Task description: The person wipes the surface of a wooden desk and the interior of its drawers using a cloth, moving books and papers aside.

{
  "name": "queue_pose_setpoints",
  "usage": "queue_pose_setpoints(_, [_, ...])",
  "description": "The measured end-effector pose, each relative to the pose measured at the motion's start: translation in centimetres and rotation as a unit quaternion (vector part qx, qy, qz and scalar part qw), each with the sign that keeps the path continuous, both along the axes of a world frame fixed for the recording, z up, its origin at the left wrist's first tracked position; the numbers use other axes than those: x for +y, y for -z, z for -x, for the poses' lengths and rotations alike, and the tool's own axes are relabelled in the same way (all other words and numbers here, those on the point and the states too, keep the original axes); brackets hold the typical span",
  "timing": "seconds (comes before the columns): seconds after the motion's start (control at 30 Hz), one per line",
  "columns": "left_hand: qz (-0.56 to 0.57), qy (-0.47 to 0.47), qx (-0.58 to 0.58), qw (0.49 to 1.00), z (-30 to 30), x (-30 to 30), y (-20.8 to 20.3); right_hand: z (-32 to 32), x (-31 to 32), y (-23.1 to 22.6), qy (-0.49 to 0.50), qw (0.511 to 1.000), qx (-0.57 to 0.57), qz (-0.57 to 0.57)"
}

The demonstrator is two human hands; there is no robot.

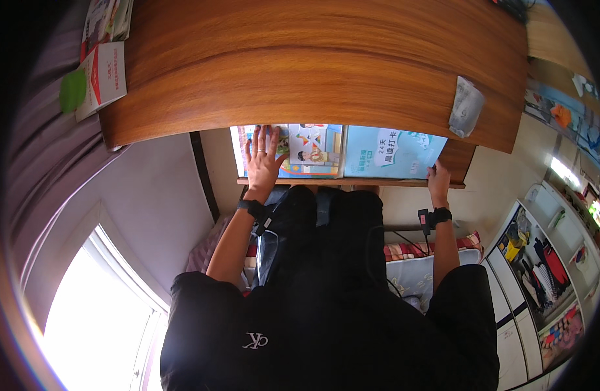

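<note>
A wooden drawer (456, 171) is pulled out from under the desk, holding printed books side by side. My left hand (264, 163) lies flat with fingers spread on a colourful picture book (319, 171), which has a drawing of a child on its cover. To its right lies a light blue booklet (368, 153). My right hand (438, 181) is at the booklet's near right corner, fingers curled closed on that corner. The far ends of both books are hidden under the desktop. Each wrist wears a black strap with a small device.
The wooden desktop (313, 72) spans the top, with a crumpled grey-white packet (466, 107) near its right edge. Papers and a white-red card (104, 78) stand at its left end, beside a green object (72, 90). A shelf unit (541, 260) with clothes stands right; a bright window (98, 306) is left.
</note>
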State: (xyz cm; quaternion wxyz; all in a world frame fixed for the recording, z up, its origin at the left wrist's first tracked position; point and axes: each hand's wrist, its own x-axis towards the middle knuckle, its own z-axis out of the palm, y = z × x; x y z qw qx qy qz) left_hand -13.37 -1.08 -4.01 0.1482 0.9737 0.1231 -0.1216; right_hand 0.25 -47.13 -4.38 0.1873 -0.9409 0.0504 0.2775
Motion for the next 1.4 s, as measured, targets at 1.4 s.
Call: queue_pose_setpoints(1.4, [0.62, -0.674, -0.108, 0.388, 1.8, 8.4, 4.6, 0.0, -0.4, 3.6, 0.545, 0.74, -0.042, -0.393])
